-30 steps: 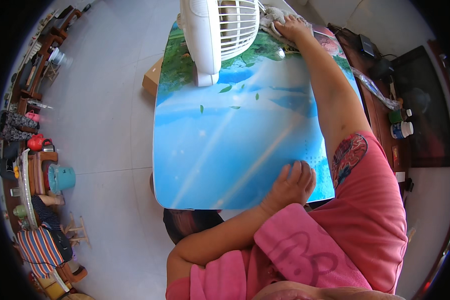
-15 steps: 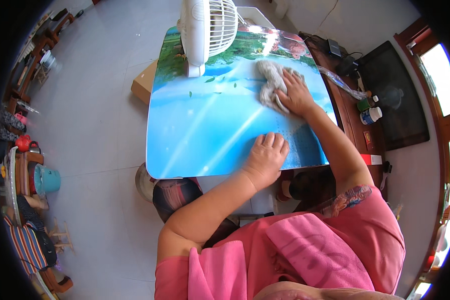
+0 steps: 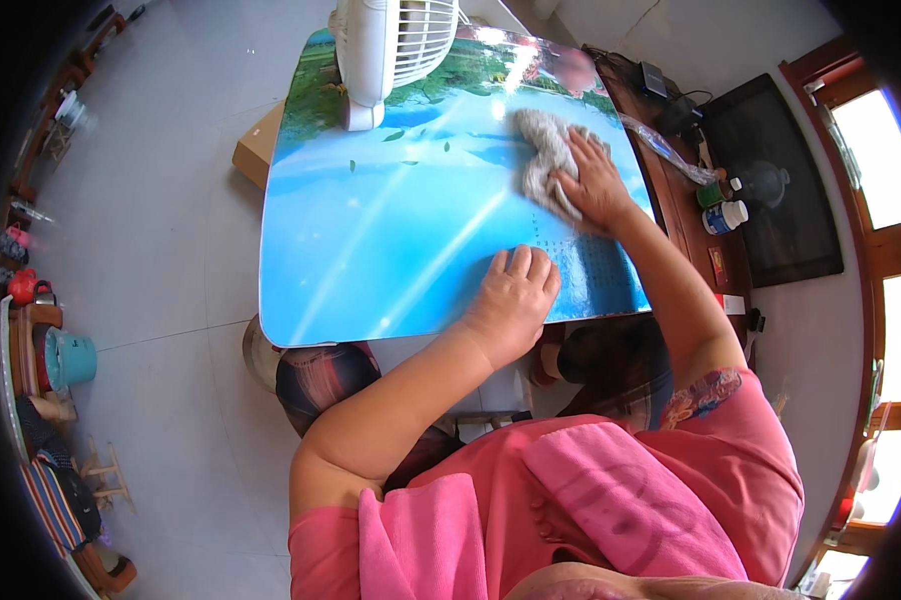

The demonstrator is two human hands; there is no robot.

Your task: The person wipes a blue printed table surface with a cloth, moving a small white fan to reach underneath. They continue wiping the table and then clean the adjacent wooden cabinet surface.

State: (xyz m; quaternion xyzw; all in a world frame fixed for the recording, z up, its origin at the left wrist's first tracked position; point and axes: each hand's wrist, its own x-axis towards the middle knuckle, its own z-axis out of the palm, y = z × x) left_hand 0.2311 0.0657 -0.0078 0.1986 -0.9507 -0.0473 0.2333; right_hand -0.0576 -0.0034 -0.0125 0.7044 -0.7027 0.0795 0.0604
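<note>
My right hand (image 3: 599, 188) presses a shaggy grey-beige cleaning cloth (image 3: 548, 160) against a low table (image 3: 361, 260) printed with a bright blue and green landscape. The fingers lie over the cloth's right part, gripping it. Closer to me, my left hand (image 3: 511, 295) rests on the tabletop by the near edge. Its fingers are curled in a loose fist; whatever is beneath them, if anything, is hidden. A white fan (image 3: 371, 60) stands at the table's far left.
A dark brown cabinet (image 3: 686, 225) runs along the right, bearing a green bottle (image 3: 716, 192), a white-and-blue bottle (image 3: 723, 217) and a dark television (image 3: 771, 190). Left of the table sits a cardboard box (image 3: 259, 145). A light blue bucket (image 3: 69, 357) stands at far left.
The whole view has shifted, moving the table and fan up and left in the picture. My right hand and the cloth sit slightly nearer the table's right edge. My left hand stays by the near edge.
</note>
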